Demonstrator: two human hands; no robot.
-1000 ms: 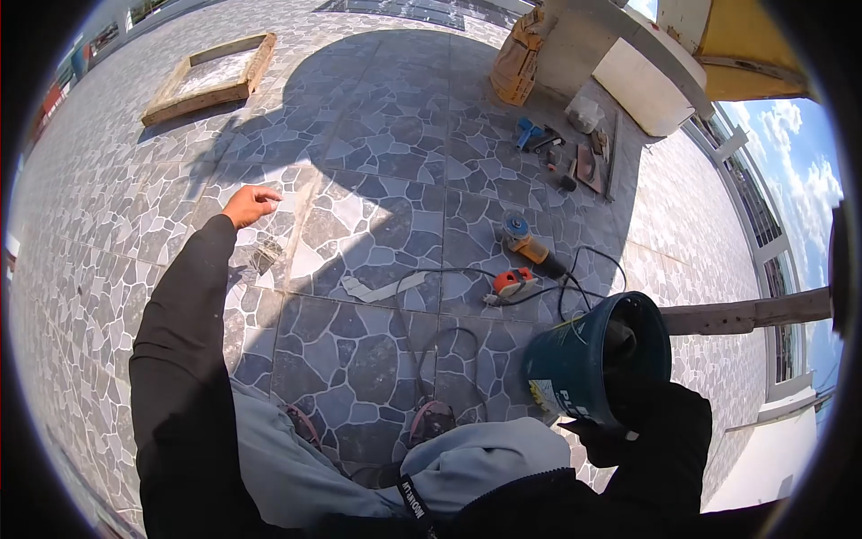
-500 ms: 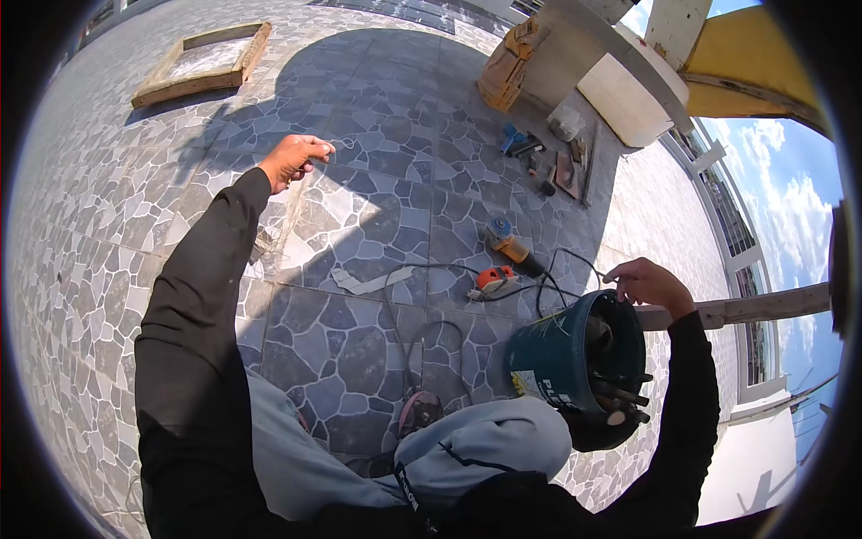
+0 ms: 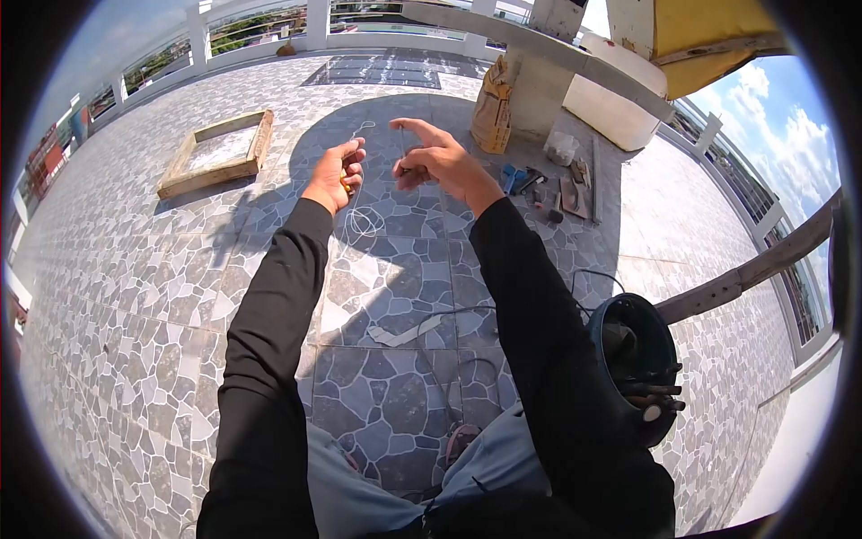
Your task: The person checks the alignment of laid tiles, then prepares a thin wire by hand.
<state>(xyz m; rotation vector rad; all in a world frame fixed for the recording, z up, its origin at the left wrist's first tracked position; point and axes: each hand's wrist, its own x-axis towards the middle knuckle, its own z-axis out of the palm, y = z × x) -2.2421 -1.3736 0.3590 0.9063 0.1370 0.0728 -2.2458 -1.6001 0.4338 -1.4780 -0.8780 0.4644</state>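
My left hand (image 3: 338,174) is closed with a thin white string (image 3: 365,222) in its fingers. One small loop of the string sticks out above the fingertips, and wider loose coils hang below the hand. A bit of something yellow (image 3: 345,181) shows within the curled fingers. Facing it a short way to the right, my right hand (image 3: 442,163) has its index finger stretched out and its other fingers curled. A fine strand runs between its index fingertip and thumb. Beside my right forearm stands a dark green bucket (image 3: 599,334) filled with tools.
A wooden frame (image 3: 175,185) lies on the stone-patterned floor at left. At the back, a paper sack (image 3: 492,112) leans by a concrete post; hand tools (image 3: 525,180) lie near it. A cable (image 3: 467,310) and a pale strip (image 3: 404,332) lie ahead of my feet. A wooden pole (image 3: 709,298) slants at right.
My right hand has left the bucket rim and swung forward and left, close to my left hand. My view has lifted and I look further ahead. The string coils now show clearly.
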